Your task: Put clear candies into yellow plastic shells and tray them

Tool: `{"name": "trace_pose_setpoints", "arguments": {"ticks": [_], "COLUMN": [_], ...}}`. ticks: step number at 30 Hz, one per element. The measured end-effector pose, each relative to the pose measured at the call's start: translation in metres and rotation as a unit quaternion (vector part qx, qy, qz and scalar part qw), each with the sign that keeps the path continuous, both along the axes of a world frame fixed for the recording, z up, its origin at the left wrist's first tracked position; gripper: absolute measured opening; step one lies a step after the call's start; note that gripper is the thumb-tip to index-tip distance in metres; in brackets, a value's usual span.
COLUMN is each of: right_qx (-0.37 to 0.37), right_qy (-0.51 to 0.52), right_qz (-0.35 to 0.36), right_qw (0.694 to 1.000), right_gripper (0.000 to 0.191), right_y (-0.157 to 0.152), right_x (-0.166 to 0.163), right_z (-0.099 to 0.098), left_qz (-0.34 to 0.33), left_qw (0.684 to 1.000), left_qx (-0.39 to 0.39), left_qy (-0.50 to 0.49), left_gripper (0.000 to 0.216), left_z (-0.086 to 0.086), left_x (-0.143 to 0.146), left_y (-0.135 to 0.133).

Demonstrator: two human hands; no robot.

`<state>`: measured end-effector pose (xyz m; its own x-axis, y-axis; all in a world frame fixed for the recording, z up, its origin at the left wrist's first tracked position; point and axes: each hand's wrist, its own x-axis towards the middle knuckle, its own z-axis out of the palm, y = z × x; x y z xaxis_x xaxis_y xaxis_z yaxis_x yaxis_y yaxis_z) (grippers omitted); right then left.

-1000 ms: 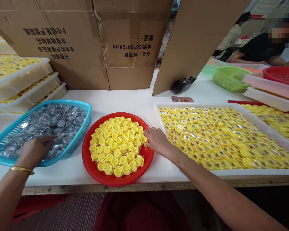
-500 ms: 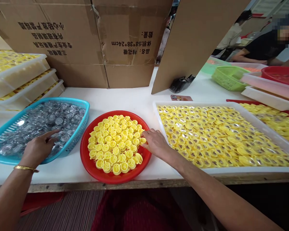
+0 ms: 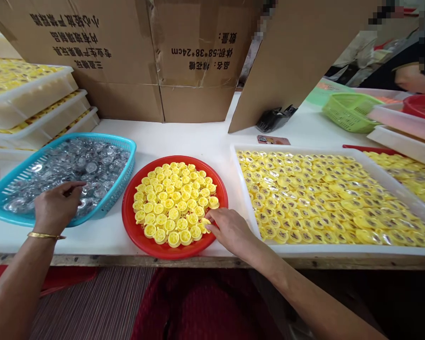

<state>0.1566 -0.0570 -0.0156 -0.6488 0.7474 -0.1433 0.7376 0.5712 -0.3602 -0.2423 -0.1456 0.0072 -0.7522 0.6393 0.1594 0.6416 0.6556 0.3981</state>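
Over the bench [image 3: 184, 137], the left hand [image 3: 56, 206] lies half-curled on clear lids [image 3: 92, 165] in the blue basket [image 3: 102, 136]. The right hand [image 3: 230, 230] touches yellow caps [image 3: 170, 198] at the near edge of the red tray [image 3: 132, 231]. Whether either grip holds anything cannot be told.

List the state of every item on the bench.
blue basket, filled with clear pieces
red tray, covered by one layer of yellow pieces
white tray, packed full
left hand, resting on clear pieces
right hand, fingertips on yellow pieces at near rim

yellow caps [image 3: 173, 205]: packed flat in red tray [image 3: 163, 252], centre | clear lids [image 3: 74, 170]: heaped in blue basket [image 3: 117, 191], left
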Motion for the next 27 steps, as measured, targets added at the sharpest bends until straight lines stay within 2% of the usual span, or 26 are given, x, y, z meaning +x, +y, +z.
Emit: {"name": "trace_pose_setpoints", "arguments": {"ticks": [4,11,16,18,20,22,24,26,27], "right_qx": [-0.005,-0.124,-0.207,-0.26,-0.366,-0.483,-0.549,-0.566,-0.564], "right_qy": [0.009,0.027,0.073,0.106,0.182,0.282,0.363,0.416,0.434], "right_qz": [-0.013,-0.04,-0.063,-0.078,-0.122,-0.181,-0.222,-0.238,-0.241], "right_qw": [1.0,0.991,0.974,0.957,0.905,0.809,0.72,0.671,0.66], "right_gripper": [0.018,0.019,0.016,0.017,0.016,0.015,0.019,0.023,0.023], "right_y": [0.001,0.024,0.037,0.036,0.031,0.025,0.018,0.014,0.012], "right_x": [-0.001,-0.003,0.003,0.006,0.007,0.006,0.004,0.001,0.0], "right_z": [-0.004,-0.002,0.002,0.005,0.009,0.01,0.009,0.008,0.008], "left_qz": [-0.011,-0.003,-0.006,-0.001,0.01,0.013,-0.004,-0.035,-0.057], "left_qw": [1.0,1.0,0.998,0.995,0.989,0.979,0.967,0.958,0.953], "left_qx": [0.002,-0.003,0.005,0.023,0.06,0.11,0.151,0.175,0.182], "left_qy": [0.011,0.009,-0.064,-0.093,-0.133,-0.171,-0.203,-0.223,-0.237], "left_gripper": [0.029,0.029,0.032,0.033,0.033,0.032,0.031,0.03,0.03], "left_z": [-0.002,-0.001,-0.005,-0.006,-0.004,0.001,0.007,0.012,0.013], "left_x": [0.0,0.0,-0.006,-0.005,0.001,0.014,0.031,0.052,0.063], "left_y": [-0.001,-0.001,-0.003,-0.003,-0.002,0.0,0.004,0.008,0.011]}}
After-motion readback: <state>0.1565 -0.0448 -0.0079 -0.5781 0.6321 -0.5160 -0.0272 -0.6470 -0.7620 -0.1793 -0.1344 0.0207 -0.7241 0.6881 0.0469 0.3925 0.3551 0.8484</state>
